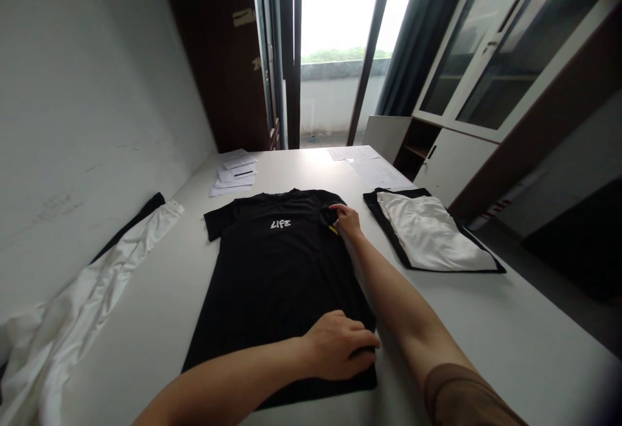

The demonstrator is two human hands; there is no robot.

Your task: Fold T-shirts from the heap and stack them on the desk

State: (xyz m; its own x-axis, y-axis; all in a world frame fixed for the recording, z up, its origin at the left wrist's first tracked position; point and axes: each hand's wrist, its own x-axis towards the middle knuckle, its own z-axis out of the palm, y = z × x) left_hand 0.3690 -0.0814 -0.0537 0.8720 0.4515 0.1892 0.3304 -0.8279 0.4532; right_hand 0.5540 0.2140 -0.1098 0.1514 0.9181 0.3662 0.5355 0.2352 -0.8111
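A black T-shirt with small white lettering on its chest lies spread on the white table, collar away from me. My right hand is closed at its right sleeve, which is folded inward and shows a bit of yellow at its edge. Lower down, my left hand reaches across the shirt and curls its fingers on the right side edge near the hem. The left fingertips are partly hidden by the hand.
Folded black and white garments lie stacked at the right. White and black cloth stretches along the left wall. Papers with a dark pen sit at the back left, and more sheets at the back right. Glass-door cabinets stand beyond.
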